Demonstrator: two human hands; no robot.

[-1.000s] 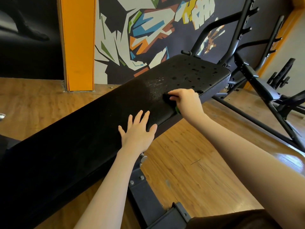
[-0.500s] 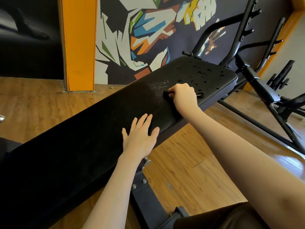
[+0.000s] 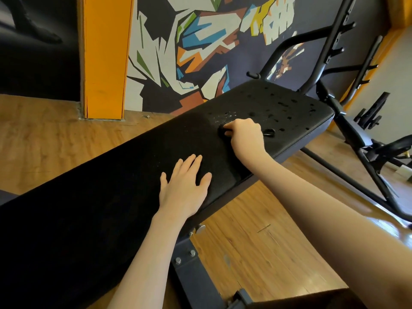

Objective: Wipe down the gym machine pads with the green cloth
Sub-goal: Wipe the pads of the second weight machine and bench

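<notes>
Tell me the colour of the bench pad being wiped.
Black bench pad, seen in the head view.

Right hand [image 3: 246, 136] farther up the pad [image 3: 111, 197], into the droplets [image 3: 278, 103].

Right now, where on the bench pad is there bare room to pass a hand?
The bench pad is bare left of the left hand, down to the near end. The far end, beyond the right hand, is dotted with droplets. Between the hands it is tight.

Left hand [image 3: 182, 188] flat, fingers straight and spread, arm extended; right hand [image 3: 245, 136] curled tight, knuckles up, forearm reaching forward.
</notes>
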